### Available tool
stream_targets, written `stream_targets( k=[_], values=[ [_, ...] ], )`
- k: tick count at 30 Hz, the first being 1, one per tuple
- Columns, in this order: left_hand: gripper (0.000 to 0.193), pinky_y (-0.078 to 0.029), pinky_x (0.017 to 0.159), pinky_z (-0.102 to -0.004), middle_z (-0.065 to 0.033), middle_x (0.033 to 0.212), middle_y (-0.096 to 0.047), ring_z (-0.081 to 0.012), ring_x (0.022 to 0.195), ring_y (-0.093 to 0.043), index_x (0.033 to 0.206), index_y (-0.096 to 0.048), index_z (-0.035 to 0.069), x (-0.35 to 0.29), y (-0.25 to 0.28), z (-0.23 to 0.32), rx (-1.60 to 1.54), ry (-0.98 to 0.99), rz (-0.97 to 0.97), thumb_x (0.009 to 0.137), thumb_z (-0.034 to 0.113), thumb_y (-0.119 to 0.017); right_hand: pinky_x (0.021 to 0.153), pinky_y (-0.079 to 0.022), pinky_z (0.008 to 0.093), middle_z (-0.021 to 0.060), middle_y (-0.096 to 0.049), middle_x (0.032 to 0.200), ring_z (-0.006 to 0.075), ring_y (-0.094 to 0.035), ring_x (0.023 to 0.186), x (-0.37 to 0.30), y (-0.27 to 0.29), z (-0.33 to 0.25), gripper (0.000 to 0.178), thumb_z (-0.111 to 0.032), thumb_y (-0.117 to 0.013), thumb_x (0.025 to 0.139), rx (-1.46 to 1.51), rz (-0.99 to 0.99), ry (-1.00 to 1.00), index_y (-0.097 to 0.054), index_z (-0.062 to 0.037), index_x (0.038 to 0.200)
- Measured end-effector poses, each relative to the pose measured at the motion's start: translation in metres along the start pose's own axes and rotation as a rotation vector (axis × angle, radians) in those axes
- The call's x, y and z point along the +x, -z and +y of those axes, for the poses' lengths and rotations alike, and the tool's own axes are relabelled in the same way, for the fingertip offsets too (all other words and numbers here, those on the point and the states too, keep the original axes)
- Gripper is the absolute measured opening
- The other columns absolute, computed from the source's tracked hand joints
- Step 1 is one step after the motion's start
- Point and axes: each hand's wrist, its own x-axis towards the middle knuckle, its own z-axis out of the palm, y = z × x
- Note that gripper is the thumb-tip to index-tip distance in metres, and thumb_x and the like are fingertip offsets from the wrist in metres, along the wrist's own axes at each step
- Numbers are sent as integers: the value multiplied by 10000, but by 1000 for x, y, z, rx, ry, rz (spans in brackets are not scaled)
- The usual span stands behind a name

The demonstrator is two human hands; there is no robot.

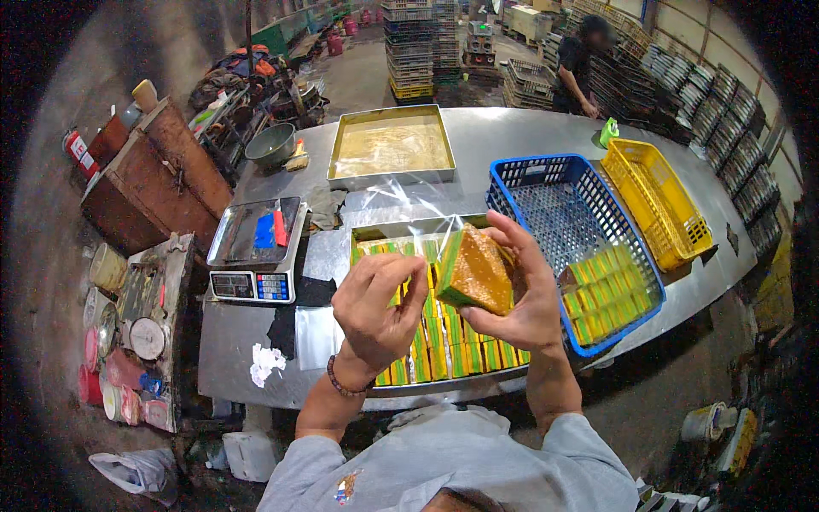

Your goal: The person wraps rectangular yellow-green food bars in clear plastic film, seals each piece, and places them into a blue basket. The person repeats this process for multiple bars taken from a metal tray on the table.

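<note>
Light spreads pale across the steel table point(479, 136) in front of me, and sharp glints streak the clear film point(401, 198). The floor point(363, 84) beyond looks dimmer (the table's edges bow outward), and 1 grainy black ring swallows the corners.

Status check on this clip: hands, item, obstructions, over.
Right hand gripping layered cake. Left hand bunched beside it, exact pinch unclear. Clear plastic near cake's upper edge. Nothing visibly blocking either hand.

A metal table point(490, 128) carries a scale point(253, 247), a bowl point(271, 147), two trays point(392, 179) — plus blue crate point(546, 168), yellow crate point(659, 209).
</note>
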Motion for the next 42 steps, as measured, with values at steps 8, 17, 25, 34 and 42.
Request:
stream_targets(
  k=[8, 17, 25, 34, 42],
  values=[
    [254, -525, 629, -361, -115, 862, -671, -275, 717, -656, 973, -707, 16, -10, 13, 2, -11, -61, -21, 738, -36, -787, 965, -549, 376, 173, -643, 1268, 306, -672, 1118, 7, -22, -8, 943, -133, -866, 632, -215, 69, 91, -481, -55, 1489],
    [265, -558, 648, -366, -123, 899, -687, -285, 753, -675, 1014, -684, 28, -24, 29, -12, -11, -232, 76, 774, 3, -793, 988, -529, 404, 184, -623, 1267, 334, -642, 1154, 8, -54, -2, 791, -116, -841, 593, -206, 235, 366, -622, -42, 1349],
    [329, -583, 691, -348, -131, 921, -730, -258, 759, -712, 1062, -674, -1, -35, 19, -6, 15, 22, 171, 767, -73, -799, 987, -528, 416, 177, -589, 1303, 343, -612, 1187, 15, -73, 9, 826, -136, -917, 605, -249, 317, 440, -594, -52, 1361],
    [279, -513, 619, -334, -97, 846, -707, -216, 684, -691, 1038, -707, 23, -22, 29, -18, 193, -276, 160, 778, 23, -807, 1059, -488, 392, 170, -569, 1337, 302, -585, 1241, 19, -79, 0, 875, -123, -942, 616, -351, 295, 418, -547, -37, 1392],
    [211, -451, 636, -315, -61, 861, -700, -151, 659, -671, 1001, -681, 74, -14, 50, -27, 272, -525, -63, 798, 101, -733, 1054, -488, 397, 160, -598, 1305, 309, -597, 1223, 23, -87, 12, 880, -96, -904, 616, -12, 262, 275, -528, -32, 1408]
  ],
)
